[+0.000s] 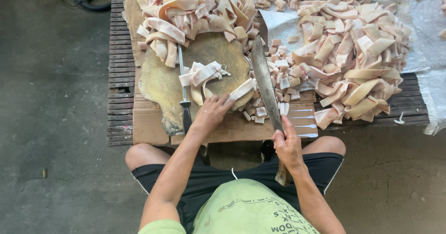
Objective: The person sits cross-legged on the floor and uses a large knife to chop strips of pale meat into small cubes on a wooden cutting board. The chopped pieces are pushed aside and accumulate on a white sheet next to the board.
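Note:
My right hand [288, 146] grips the wooden handle of a long cleaver [265, 83], whose blade points away from me along the right edge of a round wooden chopping block [160, 83]. My left hand [213, 113] rests on the block's near edge, fingers on a pale strip of pork skin [241, 90]. A small bundle of skin strips [202, 74] lies in the middle of the block. A sharpening steel [184, 92] lies on the block, just left of my left hand.
A large heap of uncut skin strips [195, 9] sits at the back of the block. Another heap [357, 57] lies to the right on a white sheet. Small cut pieces [283, 69] cover the cardboard beside the blade. Everything rests on a low slatted pallet [120, 76] on concrete floor.

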